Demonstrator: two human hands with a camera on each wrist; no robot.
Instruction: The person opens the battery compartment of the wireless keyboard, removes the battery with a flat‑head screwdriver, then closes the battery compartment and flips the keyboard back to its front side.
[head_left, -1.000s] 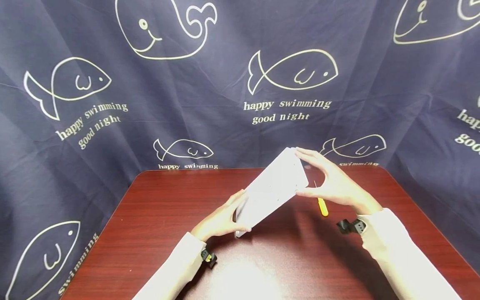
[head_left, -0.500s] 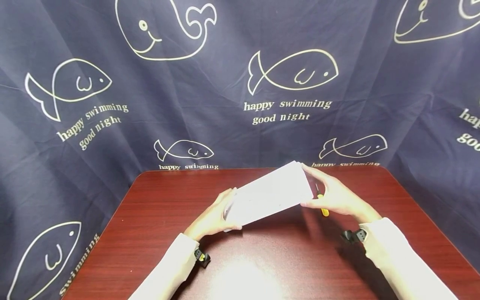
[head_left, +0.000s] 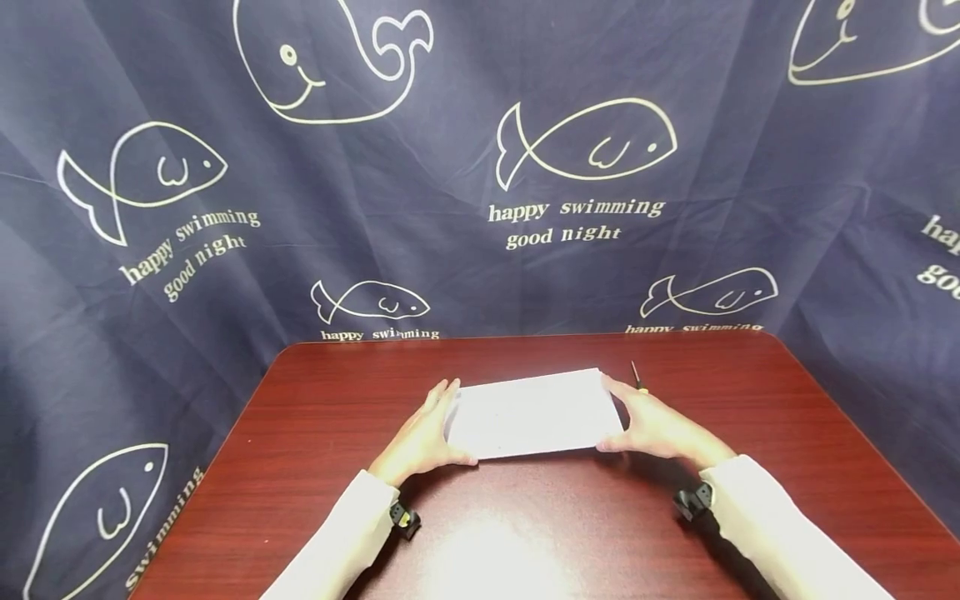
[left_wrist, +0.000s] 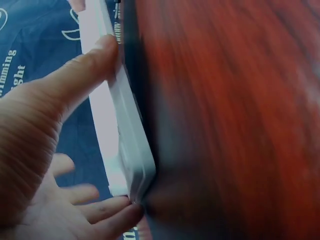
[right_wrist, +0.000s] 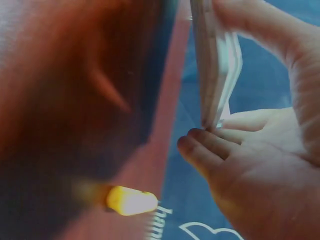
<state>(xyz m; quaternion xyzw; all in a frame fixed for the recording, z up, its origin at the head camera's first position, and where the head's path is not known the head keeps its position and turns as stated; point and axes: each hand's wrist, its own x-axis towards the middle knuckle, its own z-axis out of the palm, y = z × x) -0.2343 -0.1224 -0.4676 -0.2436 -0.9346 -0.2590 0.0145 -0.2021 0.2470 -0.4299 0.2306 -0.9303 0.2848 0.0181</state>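
Observation:
A white rectangular box-like object (head_left: 536, 415) is held between both hands, nearly level, low over the table. My left hand (head_left: 423, 437) grips its left end, thumb at the near corner and fingers at the far one. In the left wrist view that hand (left_wrist: 60, 135) has its thumb across the object's pale edge (left_wrist: 132, 135). The right end is gripped by my right hand (head_left: 660, 423), thumb near and fingers far. The right wrist view shows this hand (right_wrist: 265, 115) with fingertips against the object's layered edge (right_wrist: 215, 65).
Behind my right hand lies a screwdriver (head_left: 637, 377), thin shaft pointing away; its yellow handle (right_wrist: 131, 201) shows in the right wrist view. The reddish-brown table (head_left: 360, 383) ends at a dark blue curtain (head_left: 450, 208) with fish drawings.
The white object's raised right end has come down, turning it from steeply slanted to nearly level. My right hand has lowered with it, and my left hand has shifted slightly left.

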